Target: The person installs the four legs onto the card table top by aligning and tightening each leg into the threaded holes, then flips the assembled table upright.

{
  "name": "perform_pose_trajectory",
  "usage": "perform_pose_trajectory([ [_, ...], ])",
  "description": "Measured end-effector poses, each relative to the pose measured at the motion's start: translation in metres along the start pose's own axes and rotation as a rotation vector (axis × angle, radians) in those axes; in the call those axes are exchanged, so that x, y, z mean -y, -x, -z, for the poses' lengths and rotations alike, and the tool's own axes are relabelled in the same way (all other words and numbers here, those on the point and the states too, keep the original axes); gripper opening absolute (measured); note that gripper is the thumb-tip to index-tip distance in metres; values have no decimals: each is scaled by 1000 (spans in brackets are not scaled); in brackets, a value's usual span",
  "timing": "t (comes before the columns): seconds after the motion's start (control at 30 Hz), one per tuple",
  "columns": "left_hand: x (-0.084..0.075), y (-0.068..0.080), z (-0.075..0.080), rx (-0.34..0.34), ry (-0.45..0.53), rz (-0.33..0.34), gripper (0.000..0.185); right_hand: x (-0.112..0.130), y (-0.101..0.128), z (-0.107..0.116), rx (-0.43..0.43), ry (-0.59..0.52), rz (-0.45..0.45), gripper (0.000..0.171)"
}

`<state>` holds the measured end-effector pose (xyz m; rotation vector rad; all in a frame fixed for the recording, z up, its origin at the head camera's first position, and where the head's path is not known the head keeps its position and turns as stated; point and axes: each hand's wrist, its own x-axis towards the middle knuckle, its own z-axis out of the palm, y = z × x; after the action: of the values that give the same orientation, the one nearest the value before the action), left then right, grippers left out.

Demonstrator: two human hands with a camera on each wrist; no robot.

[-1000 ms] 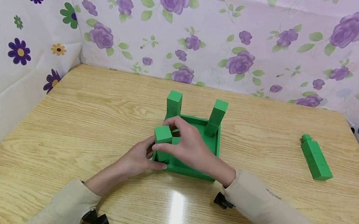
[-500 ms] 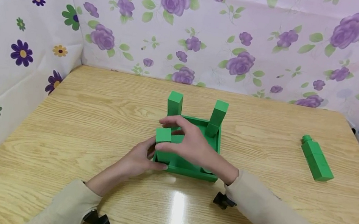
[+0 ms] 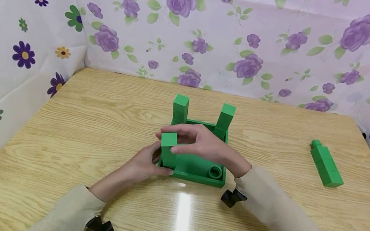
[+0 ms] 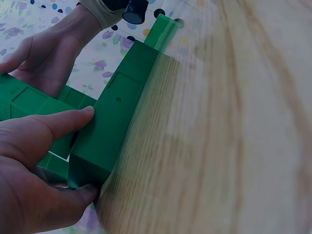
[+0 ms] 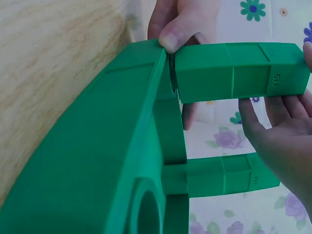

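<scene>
A shallow green square tray lies on the table with its raised rim up. My left hand grips its near-left corner, thumb on the near rim and fingers round the outer side. From that corner rises a green square post, numbered 119 in the right wrist view. My right hand holds this post near the top, thumb on its right face and fingers behind. Two similar posts, a far-left post and a far-right post, stand in the far corners. A round socket shows at the near-right corner.
A separate green post with a round threaded-looking end lies on its side at the right of the wooden table. Floral sheeting hangs behind the table, with more patterned sheets at both sides.
My right hand has loosened and turned round the near-left post, its fingers swinging left behind it again. The near-right socket has come into view. My left hand stays at the corner.
</scene>
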<state>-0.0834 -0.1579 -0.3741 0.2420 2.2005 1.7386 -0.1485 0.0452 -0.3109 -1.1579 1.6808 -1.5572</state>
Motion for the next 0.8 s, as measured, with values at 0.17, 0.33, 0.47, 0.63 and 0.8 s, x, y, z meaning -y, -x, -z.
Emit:
perform_pose_trajectory([
  [0.17, 0, -1, 0, 7, 5, -3, 79, -3, -1, 1, 8, -32, -8, 49],
  [0.33, 0, 0, 0, 19, 8, -8, 80, 0, 0, 1, -63, 116, -31, 48],
  [0.47, 0, 0, 0, 19, 2, -2, 81, 2, -1, -1, -115, 239, -43, 49],
  [0.63, 0, 0, 0, 19, 1, -12, 84, 2, -1, -4, -183, 254, -55, 46],
  [0.8, 0, 0, 1, 18, 8, -16, 88, -1, -2, -9, -249, 237, -54, 40],
])
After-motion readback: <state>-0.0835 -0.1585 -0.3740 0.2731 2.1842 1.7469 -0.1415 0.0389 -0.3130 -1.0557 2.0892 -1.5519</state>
